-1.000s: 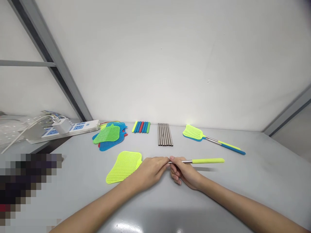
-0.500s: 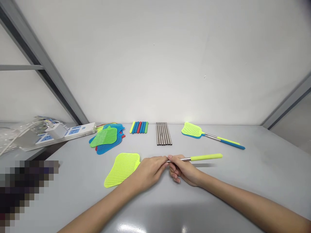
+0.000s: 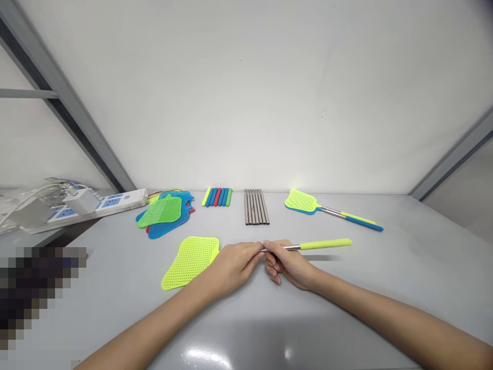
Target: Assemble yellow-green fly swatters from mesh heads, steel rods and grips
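A yellow fly swatter (image 3: 191, 261) lies across the table in front of me, its perforated head at the left and its yellow grip at the right. My left hand (image 3: 235, 266) is closed over the metal shaft near the head and hides that joint. Touching it, my right hand (image 3: 287, 263) pinches the shaft with thumb and fingers, just left of the yellow grip. The grip is raised slightly and casts a shadow on the table.
Swatter heads (image 3: 165, 213) in several colours are piled at back left, beside a power strip (image 3: 127, 199). Coloured grips (image 3: 217, 197) and metal rods (image 3: 256, 208) lie in rows along the back. Two whole swatters (image 3: 302, 201) rest at back right on the grey table (image 3: 416, 257).
Both hands keep their hold on the swatter's shaft, with hardly any movement. The whole view has shifted slightly, so everything sits a little higher and further left.
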`<action>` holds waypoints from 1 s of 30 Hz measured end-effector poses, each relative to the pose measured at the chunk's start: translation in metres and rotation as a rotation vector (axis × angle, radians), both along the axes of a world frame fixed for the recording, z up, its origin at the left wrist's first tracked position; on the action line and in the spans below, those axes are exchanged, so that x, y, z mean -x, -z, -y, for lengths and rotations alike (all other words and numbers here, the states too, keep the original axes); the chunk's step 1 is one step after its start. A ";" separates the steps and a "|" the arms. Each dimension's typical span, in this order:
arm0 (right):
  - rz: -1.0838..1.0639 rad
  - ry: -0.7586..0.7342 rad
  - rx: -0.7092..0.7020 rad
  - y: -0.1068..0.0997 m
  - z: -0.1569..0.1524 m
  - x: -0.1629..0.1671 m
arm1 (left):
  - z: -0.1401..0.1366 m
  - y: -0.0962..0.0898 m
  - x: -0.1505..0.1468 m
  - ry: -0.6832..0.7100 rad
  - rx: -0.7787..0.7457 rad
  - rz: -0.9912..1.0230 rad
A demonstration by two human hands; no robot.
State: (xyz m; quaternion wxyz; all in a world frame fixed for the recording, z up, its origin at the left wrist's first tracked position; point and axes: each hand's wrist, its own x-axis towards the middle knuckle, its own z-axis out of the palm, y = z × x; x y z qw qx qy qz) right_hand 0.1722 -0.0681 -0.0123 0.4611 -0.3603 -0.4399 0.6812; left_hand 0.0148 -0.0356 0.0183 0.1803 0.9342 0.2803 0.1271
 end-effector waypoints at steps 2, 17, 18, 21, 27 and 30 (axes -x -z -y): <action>0.001 0.000 -0.001 -0.001 0.000 0.000 | 0.000 0.000 0.000 0.000 0.000 -0.005; 0.021 0.016 -0.008 0.003 0.001 0.000 | 0.002 0.000 0.001 0.006 0.007 0.022; 0.018 0.017 -0.002 0.003 0.001 0.000 | 0.002 0.000 0.001 0.008 0.009 0.025; 0.005 0.011 0.003 0.003 0.001 0.001 | 0.001 0.000 0.001 0.011 0.009 0.028; 0.021 0.005 0.004 0.003 0.001 0.000 | 0.001 0.001 0.001 0.008 0.012 0.023; 0.016 0.009 0.005 0.003 0.001 0.000 | 0.001 0.000 0.002 0.012 0.014 0.022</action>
